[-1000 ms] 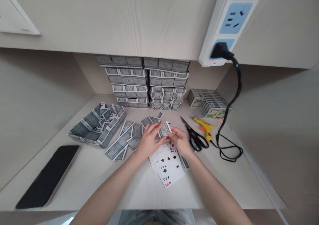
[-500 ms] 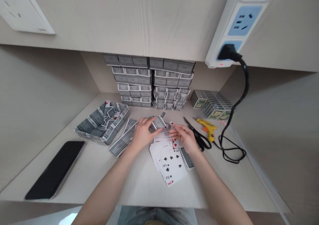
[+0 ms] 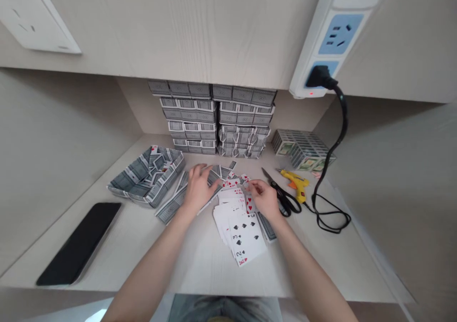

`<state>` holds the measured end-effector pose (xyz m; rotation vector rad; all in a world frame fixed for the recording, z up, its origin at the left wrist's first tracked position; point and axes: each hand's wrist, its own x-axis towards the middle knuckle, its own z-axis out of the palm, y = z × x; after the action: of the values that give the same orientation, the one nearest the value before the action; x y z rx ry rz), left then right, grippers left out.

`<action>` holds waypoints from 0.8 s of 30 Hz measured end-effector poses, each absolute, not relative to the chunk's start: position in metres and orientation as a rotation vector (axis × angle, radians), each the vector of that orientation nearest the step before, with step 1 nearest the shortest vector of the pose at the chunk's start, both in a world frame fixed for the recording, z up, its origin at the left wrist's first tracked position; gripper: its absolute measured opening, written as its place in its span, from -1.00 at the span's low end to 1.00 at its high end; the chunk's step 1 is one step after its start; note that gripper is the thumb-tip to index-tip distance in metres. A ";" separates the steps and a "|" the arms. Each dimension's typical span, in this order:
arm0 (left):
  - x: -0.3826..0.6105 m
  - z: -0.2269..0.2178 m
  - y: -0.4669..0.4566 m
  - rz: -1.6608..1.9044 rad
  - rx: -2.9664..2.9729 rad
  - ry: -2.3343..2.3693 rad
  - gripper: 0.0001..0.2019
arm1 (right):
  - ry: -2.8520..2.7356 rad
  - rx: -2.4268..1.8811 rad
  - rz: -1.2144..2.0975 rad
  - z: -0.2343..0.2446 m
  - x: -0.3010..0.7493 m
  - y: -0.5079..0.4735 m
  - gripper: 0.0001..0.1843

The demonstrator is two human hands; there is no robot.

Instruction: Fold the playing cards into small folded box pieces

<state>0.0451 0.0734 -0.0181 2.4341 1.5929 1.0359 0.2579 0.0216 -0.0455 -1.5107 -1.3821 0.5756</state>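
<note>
A black phone [image 3: 80,243] is lying well to the left of the left fingers, and nearer them a card-built tray [image 3: 164,184] is holding loose cards. Face-down cards [image 3: 171,208] are spreading beside and beneath the left hand [image 3: 198,189], whose fingers are arching apart, thumb separate; contact I cannot tell. Beyond the fingertips of both hands, card-covered boxes [image 3: 233,117] are standing stacked. Face-up cards [image 3: 243,231] are fanning out between the hands, mostly nearer the wearer than the fingertips. The right hand [image 3: 264,197] is curling its fingers at their right edge; whether it is pinching one I cannot tell. Just right of those fingers black scissors [image 3: 282,198] are lying, then a yellow glue gun [image 3: 297,183].
</note>
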 end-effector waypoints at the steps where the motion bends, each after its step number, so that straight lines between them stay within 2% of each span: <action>1: 0.049 -0.013 0.069 1.035 2.468 1.457 -0.64 | -1.407 -1.529 0.538 -0.046 0.258 0.021 -0.80; 3: 0.059 -0.004 0.055 0.895 2.551 1.110 -0.72 | -1.447 -1.564 0.474 -0.046 0.259 0.021 -0.80; 4: 0.065 -0.001 0.046 0.794 2.578 0.938 -0.70 | -1.459 -1.580 0.449 -0.045 0.259 0.021 -0.80; 7: 0.085 0.000 0.016 0.561 2.604 0.610 -0.44 | -1.477 -1.618 0.396 -0.044 0.259 0.021 -0.80; 9: 0.095 -0.006 0.000 0.497 2.614 0.573 -0.24 | -1.477 -1.625 0.387 -0.043 0.259 0.021 -0.80; 12: 0.099 -0.017 -0.007 0.476 2.643 0.653 -0.13 | -1.467 -1.625 0.395 -0.042 0.260 0.021 -0.80; 24: 0.080 -0.016 0.032 0.581 2.539 1.208 -0.39 | -1.413 -1.596 0.477 -0.041 0.260 0.021 -0.78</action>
<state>0.0799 0.0323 -0.0163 2.5388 1.2080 0.5810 0.2598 0.0211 -0.0412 -1.5962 -1.4128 0.4768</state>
